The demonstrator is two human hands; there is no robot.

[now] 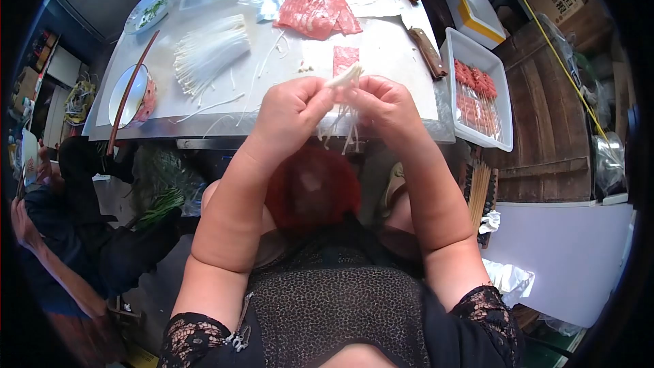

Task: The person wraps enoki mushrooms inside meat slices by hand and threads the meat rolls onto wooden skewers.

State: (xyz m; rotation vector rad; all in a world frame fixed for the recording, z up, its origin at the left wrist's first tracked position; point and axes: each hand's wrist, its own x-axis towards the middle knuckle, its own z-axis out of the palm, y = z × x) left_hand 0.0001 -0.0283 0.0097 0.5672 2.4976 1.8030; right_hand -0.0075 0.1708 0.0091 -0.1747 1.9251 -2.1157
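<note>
My left hand (pixel 294 110) and my right hand (pixel 385 103) meet at the table's front edge, fingers closed around a small bunch of white enoki mushrooms (pixel 345 76). Its thin stems hang down between the hands. Just behind them a slice of red meat (pixel 346 56) lies flat on the white board. Farther back is a pile of meat slices (pixel 318 15). A large heap of enoki (pixel 212 52) lies to the left, with loose strands near it.
A bowl (pixel 128 97) with a long brown stick (pixel 136 71) across it stands left. At right are a cleaver handle (pixel 428 52) and a tray of skewered meat (pixel 505 123). Another person (pixel 61 225) sits at far left. A red container (pixel 313 187) is below the table edge.
</note>
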